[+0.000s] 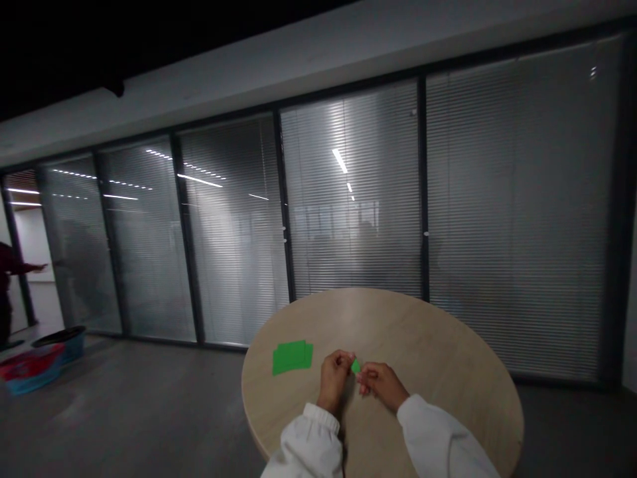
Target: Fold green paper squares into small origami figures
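Both of my hands hover over a round light-wood table point(428, 345), in white sleeves. My left hand point(334, 375) and my right hand point(379, 383) are closed in pinches on a small folded green paper piece point(355, 365) held between them, just above the tabletop. A small stack of green paper sheets point(292, 356) lies flat on the table to the left of my left hand, apart from it.
Glass walls with closed blinds point(348, 219) run behind the table. Grey floor spreads to the left, with a blue tub point(70, 340) and a red and blue basin point(30, 368) on it. Another person's arm point(20, 269) shows at the far left.
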`<state>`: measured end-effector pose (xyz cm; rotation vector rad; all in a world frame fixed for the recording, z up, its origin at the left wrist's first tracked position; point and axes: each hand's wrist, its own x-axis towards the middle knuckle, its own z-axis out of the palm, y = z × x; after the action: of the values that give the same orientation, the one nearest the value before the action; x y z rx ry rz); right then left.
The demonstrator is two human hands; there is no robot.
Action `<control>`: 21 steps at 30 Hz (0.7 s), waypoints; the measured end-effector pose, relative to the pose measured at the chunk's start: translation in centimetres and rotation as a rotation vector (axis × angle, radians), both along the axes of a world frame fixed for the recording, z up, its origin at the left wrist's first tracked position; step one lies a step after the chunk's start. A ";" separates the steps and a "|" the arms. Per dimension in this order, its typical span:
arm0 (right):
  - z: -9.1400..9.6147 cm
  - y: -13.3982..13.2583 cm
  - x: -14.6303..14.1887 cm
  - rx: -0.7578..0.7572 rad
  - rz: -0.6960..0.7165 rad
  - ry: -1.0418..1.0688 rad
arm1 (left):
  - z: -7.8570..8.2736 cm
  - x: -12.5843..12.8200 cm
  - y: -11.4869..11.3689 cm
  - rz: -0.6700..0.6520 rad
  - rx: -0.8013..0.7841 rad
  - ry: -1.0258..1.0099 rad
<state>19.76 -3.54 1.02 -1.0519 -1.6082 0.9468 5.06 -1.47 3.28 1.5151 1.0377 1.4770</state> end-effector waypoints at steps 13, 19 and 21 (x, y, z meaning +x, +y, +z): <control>0.9 -1.4 0.0 0.469 -0.139 -0.387 | -1.3 0.1 0.5 -0.070 -0.068 0.034; 0.5 -1.1 0.1 0.478 -0.156 -0.393 | -1.2 0.0 0.7 -0.071 -0.051 0.088; 0.4 -1.0 0.2 0.481 -0.167 -0.401 | -1.3 0.0 0.7 -0.065 -0.055 0.099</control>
<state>19.95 -4.54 1.46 -1.0493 -1.9098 0.2164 5.10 -0.74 2.01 1.5813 1.0684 1.3293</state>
